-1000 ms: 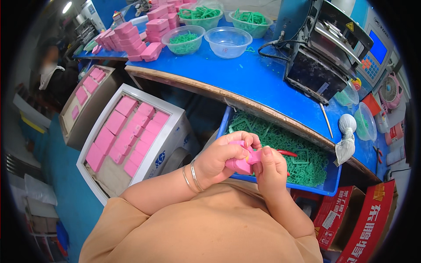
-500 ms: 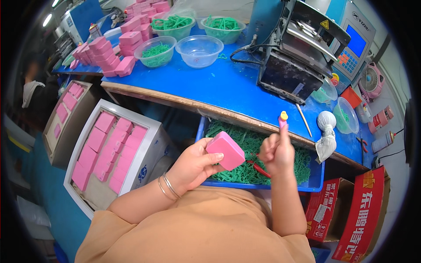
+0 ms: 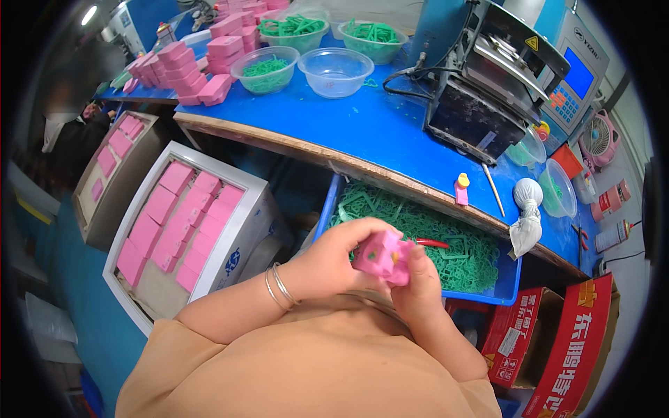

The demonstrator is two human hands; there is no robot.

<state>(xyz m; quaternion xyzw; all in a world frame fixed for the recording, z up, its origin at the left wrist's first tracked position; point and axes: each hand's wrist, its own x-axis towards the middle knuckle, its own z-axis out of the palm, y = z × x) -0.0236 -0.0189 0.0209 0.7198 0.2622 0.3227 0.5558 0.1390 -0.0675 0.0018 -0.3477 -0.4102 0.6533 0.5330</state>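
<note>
A pink block (image 3: 380,255) is between my two hands, above the blue tray's near edge. My left hand (image 3: 345,254) is closed around its left side. My right hand (image 3: 417,279) grips its right side, thumb up. Its upward side looks uneven, with a small green spot and a yellow bit; motion blur hides whether it is one piece or two. Just beyond, a red handle (image 3: 433,243) lies over the green scraps (image 3: 460,261) in the blue tray (image 3: 512,275). On the table edge stands a small pink and yellow piece (image 3: 462,189).
White-framed box (image 3: 254,209) of pink blocks at left. On the blue table (image 3: 313,132): stacked pink blocks (image 3: 185,70), green-filled bowls (image 3: 265,73), a clear bowl (image 3: 336,73), a black press machine (image 3: 477,115), a stick (image 3: 493,189) and a cloth-wrapped ball (image 3: 527,198). Red cartons (image 3: 571,348) at right.
My right hand has come down and left from beside the small pink and yellow piece to the pink block. The block has turned, showing an uneven side. The view has shifted slightly.
</note>
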